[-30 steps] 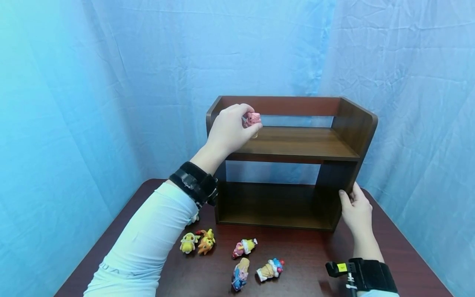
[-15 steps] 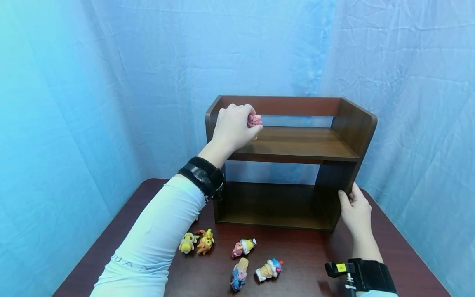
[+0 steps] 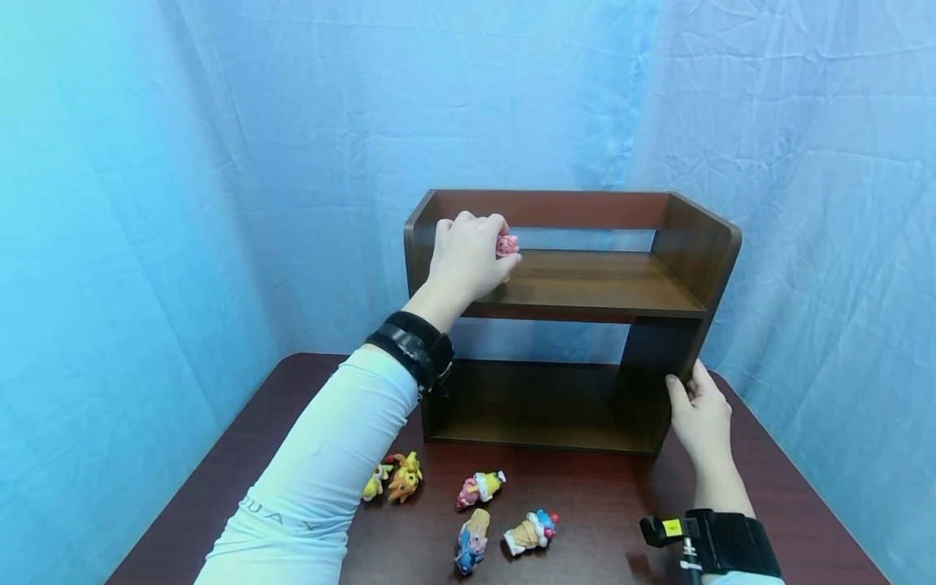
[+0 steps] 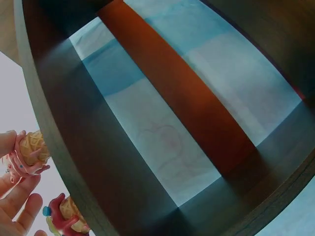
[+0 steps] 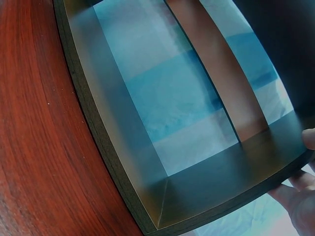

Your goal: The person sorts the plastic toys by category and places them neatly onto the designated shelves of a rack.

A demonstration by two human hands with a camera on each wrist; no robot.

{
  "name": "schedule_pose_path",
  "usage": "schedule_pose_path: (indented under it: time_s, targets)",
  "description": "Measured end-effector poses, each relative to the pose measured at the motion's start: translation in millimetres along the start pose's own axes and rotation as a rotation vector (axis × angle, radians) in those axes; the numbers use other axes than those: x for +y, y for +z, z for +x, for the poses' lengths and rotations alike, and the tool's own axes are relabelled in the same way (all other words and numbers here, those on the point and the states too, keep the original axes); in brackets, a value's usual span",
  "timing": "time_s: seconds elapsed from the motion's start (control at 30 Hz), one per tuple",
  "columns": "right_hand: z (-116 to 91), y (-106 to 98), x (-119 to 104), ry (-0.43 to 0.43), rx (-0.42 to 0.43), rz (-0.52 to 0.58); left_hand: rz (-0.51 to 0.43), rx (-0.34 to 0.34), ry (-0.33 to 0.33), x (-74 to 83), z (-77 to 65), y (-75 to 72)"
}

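Observation:
My left hand pinches a small pink figurine over the left part of the upper shelf. In the left wrist view its waffle-cone base shows between thumb and fingers; whether it touches the shelf I cannot tell. Close to these fingers is a second figurine, dark pink with a cone base, out of sight in the head view. The dark wooden two-tier shelf stands upright on the table. Low on its right side panel, my right hand grips the front edge, thumb inside and fingers outside.
On the brown table lie a pink-and-yellow figurine, a blue one and an ice-cream-cone one. An orange figurine and a yellow one, partly behind my left sleeve, lie farther left. Blue cloth hangs behind.
My left hand, with the pink figurine, has moved slightly right and down toward the upper shelf. The left sleeve now covers more of the yellow figurine. My right hand has stayed in place.

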State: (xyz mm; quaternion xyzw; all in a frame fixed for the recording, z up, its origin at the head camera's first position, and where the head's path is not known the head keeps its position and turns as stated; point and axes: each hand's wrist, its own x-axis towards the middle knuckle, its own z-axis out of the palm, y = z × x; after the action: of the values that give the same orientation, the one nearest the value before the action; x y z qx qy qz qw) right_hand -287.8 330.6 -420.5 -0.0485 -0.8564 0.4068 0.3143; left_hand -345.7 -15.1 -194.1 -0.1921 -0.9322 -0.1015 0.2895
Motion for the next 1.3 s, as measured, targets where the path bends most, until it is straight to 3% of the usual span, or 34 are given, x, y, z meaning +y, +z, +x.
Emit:
schedule_pose_path:
  time_s: [0.27, 0.57, 0.93, 1.3]
  targets:
    - [0.6, -3.3, 0.6, -0.003, 0.008, -0.010, 0.070, -0.014, 0.018, 3.7, -0.1, 5.4]
    - [0.3, -1.1, 0.4, 0.003, 0.005, -0.001, 0.108, -0.040, -0.015, -1.0, -0.6, 6.7]
    - [1.3, 0.8, 0.6, 0.019, 0.009, 0.003, 0.077, -0.098, -0.021, -6.7, -2.2, 0.9]
    - [0.4, 0.4, -0.2, 0.020, 0.009, 0.006, 0.037, -0.082, 0.002, -8.9, -3.1, 1.5]
